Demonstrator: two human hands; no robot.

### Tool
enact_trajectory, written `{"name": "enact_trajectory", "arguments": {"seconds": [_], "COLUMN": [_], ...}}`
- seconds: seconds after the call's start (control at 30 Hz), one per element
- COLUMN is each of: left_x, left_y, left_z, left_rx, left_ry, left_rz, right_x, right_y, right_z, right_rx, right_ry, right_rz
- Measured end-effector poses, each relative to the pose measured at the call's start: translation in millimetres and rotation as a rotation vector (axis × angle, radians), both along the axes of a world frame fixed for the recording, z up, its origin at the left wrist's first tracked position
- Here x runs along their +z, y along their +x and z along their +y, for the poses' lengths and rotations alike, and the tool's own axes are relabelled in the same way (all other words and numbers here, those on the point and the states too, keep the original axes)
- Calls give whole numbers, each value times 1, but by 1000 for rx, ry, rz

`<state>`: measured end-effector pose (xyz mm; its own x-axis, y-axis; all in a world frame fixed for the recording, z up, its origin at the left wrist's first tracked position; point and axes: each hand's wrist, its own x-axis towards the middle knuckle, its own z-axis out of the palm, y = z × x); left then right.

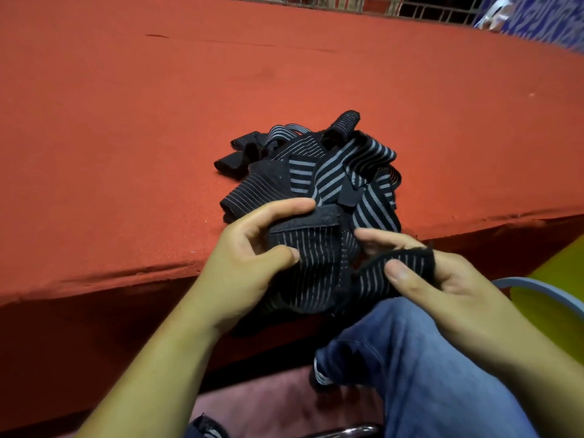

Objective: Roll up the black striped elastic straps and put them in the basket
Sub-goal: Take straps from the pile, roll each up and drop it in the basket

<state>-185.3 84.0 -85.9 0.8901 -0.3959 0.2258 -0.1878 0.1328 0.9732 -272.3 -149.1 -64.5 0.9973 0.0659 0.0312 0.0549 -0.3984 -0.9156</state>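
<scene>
A tangled pile of black elastic straps with grey stripes [331, 172] lies on the red-orange table near its front edge. One strap [316, 267] is held just in front of that edge, above my lap. My left hand [249, 263] grips its left part, thumb on the striped face and fingers curled over a black velcro tab. My right hand [442, 279] pinches the strap's loose end between thumb and fingers. No basket is in sight.
The red-orange cloth-covered table [158, 137] fills most of the view. My blue-jeaned leg [426, 358] sits below the hands. A pale blue curved rim [543, 289] shows at the right over a yellow surface. A metal railing [395, 4] runs along the far edge.
</scene>
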Motion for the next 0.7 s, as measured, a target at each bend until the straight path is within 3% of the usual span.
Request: {"name": "enact_trajectory", "arguments": {"seconds": [0.23, 0.57, 0.7], "left_x": [0, 7, 7], "left_y": [0, 18, 17], "left_z": [3, 18, 16], "left_rx": [-105, 216, 213], "left_ry": [-143, -328, -305], "left_rz": [141, 257, 216], "right_x": [-13, -22, -27], "right_y": [15, 3, -4], "right_z": [13, -7, -14], "right_rx": [210, -76, -187], "right_ry": [-2, 220, 211], "right_rz": [40, -30, -9]}}
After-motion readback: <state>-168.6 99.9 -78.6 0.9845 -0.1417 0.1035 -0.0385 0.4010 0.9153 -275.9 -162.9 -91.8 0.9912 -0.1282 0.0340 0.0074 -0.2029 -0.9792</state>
